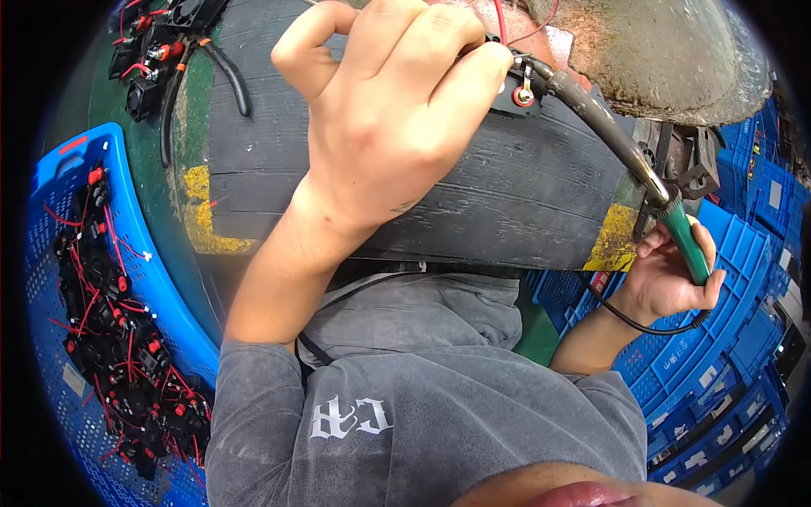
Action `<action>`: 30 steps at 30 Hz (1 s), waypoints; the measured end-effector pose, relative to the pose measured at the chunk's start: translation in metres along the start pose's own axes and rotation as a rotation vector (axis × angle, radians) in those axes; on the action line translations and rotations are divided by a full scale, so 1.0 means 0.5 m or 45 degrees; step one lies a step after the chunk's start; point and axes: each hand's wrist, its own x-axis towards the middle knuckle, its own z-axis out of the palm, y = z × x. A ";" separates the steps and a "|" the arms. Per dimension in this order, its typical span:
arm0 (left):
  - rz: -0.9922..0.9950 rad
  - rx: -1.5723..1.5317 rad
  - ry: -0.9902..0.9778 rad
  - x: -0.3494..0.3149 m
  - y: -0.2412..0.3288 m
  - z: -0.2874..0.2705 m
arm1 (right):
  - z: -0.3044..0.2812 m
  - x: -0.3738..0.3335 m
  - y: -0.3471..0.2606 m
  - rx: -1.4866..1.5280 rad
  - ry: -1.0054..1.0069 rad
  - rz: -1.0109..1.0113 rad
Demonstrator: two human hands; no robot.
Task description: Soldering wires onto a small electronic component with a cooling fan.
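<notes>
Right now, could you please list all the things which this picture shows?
Soldering iron: one, green handle, right
Small part: one, black, top centre
Wires: two, reddish, top centre
Board: one, dark grey, centre
Patches: two, yellow, board corners
Dusty object: one, brownish, top right
Tool: one, black handles, top left
Loose parts: several, black, top left
Basket: one, blue, left
Wired parts: many, black, inside basket
Crates: several, blue, right
Bracket: one, dark, right
Shirt: one, grey, bottom
Left hand: one, bare, over small part
Right hand: one, bare, gripping soldering iron
</notes>
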 end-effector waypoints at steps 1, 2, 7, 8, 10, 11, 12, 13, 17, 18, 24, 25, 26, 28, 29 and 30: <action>-0.003 0.004 -0.039 0.002 0.001 -0.003 | 0.000 0.000 -0.001 0.000 -0.001 0.000; -0.006 0.008 -0.078 0.003 0.001 -0.006 | 0.001 0.000 -0.003 0.007 -0.020 -0.003; -0.025 -0.012 -0.160 0.003 -0.001 -0.013 | 0.005 -0.001 -0.016 -0.021 -0.054 -0.030; -0.025 -0.010 -0.158 0.003 -0.002 -0.012 | 0.006 -0.001 -0.019 -0.024 -0.062 -0.030; -0.009 -0.031 -0.145 0.000 -0.003 -0.010 | 0.006 0.000 -0.021 -0.030 -0.070 -0.029; -0.010 -0.031 -0.144 0.000 -0.001 -0.011 | 0.004 0.002 -0.023 -0.039 -0.107 -0.047; -0.020 -0.053 -0.169 0.002 0.002 -0.014 | 0.003 0.004 -0.025 -0.050 -0.143 -0.066; -0.029 -0.076 -0.194 0.003 0.004 -0.015 | 0.002 0.004 -0.026 -0.052 -0.143 -0.068; -0.013 -0.054 -0.176 0.002 0.001 -0.018 | 0.006 0.006 -0.026 -0.044 -0.162 -0.079; -0.022 -0.051 -0.189 0.002 0.003 -0.018 | 0.004 0.005 -0.024 -0.035 -0.157 -0.066; -0.029 -0.049 -0.197 0.001 0.007 -0.017 | 0.003 0.002 -0.010 -0.024 -0.017 -0.022; -0.035 -0.038 -0.201 0.002 0.008 -0.018 | 0.004 0.002 -0.009 -0.024 -0.015 -0.022; -0.033 -0.039 -0.202 0.002 0.008 -0.017 | 0.005 0.000 -0.008 -0.028 0.023 -0.013; -0.041 -0.027 -0.184 -0.004 0.004 -0.013 | 0.002 0.000 -0.004 -0.030 0.060 -0.003; -0.040 -0.027 -0.186 -0.006 0.004 -0.012 | -0.001 0.000 -0.002 -0.025 0.055 -0.002; -0.040 -0.031 -0.181 -0.007 0.003 -0.010 | -0.004 0.000 -0.001 -0.020 0.051 -0.001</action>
